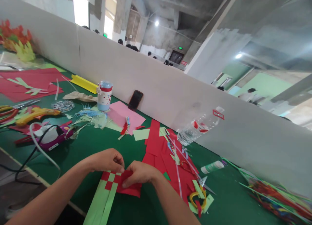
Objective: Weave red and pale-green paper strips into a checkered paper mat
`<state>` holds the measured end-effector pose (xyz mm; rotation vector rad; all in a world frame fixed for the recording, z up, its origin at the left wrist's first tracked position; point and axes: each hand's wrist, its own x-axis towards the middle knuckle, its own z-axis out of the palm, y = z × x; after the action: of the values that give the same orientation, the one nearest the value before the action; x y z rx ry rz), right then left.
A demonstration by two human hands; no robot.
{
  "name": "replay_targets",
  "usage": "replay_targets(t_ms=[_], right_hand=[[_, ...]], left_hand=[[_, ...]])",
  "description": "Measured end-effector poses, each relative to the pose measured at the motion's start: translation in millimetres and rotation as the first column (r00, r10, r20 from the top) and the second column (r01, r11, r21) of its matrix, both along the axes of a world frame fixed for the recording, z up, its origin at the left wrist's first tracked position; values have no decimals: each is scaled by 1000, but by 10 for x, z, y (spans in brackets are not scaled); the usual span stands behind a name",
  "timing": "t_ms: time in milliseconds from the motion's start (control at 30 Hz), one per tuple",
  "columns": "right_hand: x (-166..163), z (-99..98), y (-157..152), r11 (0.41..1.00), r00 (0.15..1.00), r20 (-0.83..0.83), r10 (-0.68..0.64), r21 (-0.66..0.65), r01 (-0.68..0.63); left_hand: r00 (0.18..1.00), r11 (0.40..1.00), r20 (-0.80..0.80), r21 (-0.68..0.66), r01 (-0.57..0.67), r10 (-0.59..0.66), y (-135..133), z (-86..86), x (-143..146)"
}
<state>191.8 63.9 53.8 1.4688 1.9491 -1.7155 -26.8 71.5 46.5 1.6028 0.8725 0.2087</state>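
Light green paper strips point(101, 199) run toward me and cross red paper point(130, 190) in a checkerboard weave. My left hand point(107, 160) is closed at the weave's top edge, thumb and fingertips pinching the paper there. From the right, my right hand point(141, 173) grips the red paper, its thumb lying on top and its fingers curled behind. The two hands almost meet over the upper edge, and they hide part of the red paper. Just beyond my right hand lies a pile of red paper sheets point(154, 138).
Yellow-handled scissors point(195, 199) and a glue stick point(212, 166) lie at right. A plastic bottle point(198, 129) leans against the white partition point(165, 103), near a phone point(136, 100) and a cup point(104, 96). A purple glue gun-like device point(52, 138) trails cables at left.
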Motion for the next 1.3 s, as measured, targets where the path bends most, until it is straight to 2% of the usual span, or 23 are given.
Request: replay_targets(t_ms=[200, 367, 600, 733, 967, 1167, 1300], right_hand=[[-10, 5, -3, 998, 997, 57, 57, 32, -58], [-22, 23, -15, 998, 996, 63, 56, 36, -59], [-10, 151, -75, 994, 996, 73, 53, 89, -60], [30, 185, -99, 992, 997, 67, 46, 117, -53], [67, 192, -38, 994, 998, 28, 57, 91, -59], [136, 215, 13, 993, 998, -5, 63, 96, -62], [132, 142, 34, 988, 998, 21, 65, 139, -68]], left_hand=[[991, 996, -120, 51, 72, -65, -26, -30, 93], [993, 995, -99, 63, 72, -65, -21, -49, 69], [996, 995, 32, 65, -79, 78, -7, -82, -136], [997, 995, 9, 62, -78, 78, -50, -102, -195], [997, 993, -65, 108, -38, 45, -75, -142, -59], [986, 986, -124, 136, -97, 114, -92, -177, -62], [967, 972, -173, 177, -157, 188, -163, -220, -66]])
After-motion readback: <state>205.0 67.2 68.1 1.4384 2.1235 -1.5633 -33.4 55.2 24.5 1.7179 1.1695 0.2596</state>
